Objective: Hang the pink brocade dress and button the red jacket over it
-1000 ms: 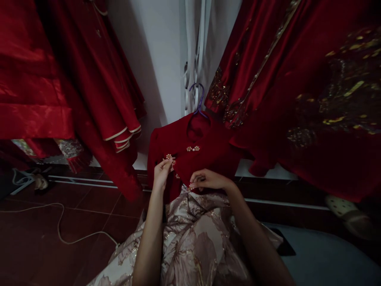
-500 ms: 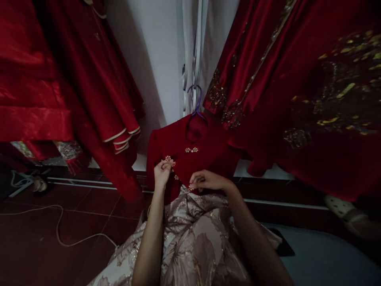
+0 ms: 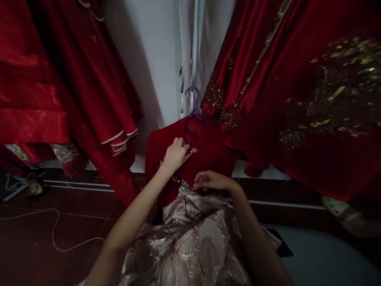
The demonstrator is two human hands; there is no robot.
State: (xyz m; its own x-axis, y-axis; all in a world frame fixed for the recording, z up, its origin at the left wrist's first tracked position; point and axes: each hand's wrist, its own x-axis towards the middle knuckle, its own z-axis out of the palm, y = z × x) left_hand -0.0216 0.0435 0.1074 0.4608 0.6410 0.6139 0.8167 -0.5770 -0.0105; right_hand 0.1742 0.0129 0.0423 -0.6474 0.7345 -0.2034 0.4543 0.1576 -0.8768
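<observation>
A red jacket (image 3: 214, 153) hangs in front of me on a purple hanger (image 3: 195, 106). Just below its neckline sits a flower-shaped beaded button (image 3: 193, 150), and the fingers of my left hand (image 3: 176, 155) are closed at its left end. Lower down, my right hand (image 3: 214, 180) pinches the edge of the jacket's front flap, where another small beaded ornament (image 3: 195, 187) shows at the fingertips. More beaded buttons (image 3: 176, 179) lie along the opening, partly covered by my left wrist. Patterned pale shiny fabric (image 3: 190, 238) spreads below, over my lap.
Red garments (image 3: 113, 99) hang at the left, and sequined red ones (image 3: 297, 99) at the right. A white pole (image 3: 195, 47) rises behind the hanger. A cable (image 3: 55, 230) runs over the tiled floor. A pale clog (image 3: 339, 207) and a dark flat object (image 3: 281, 242) are at right.
My left hand has moved up and right, from the side buttons to the beaded button by the neckline. My right hand keeps its pinch on the flap, shifted slightly right.
</observation>
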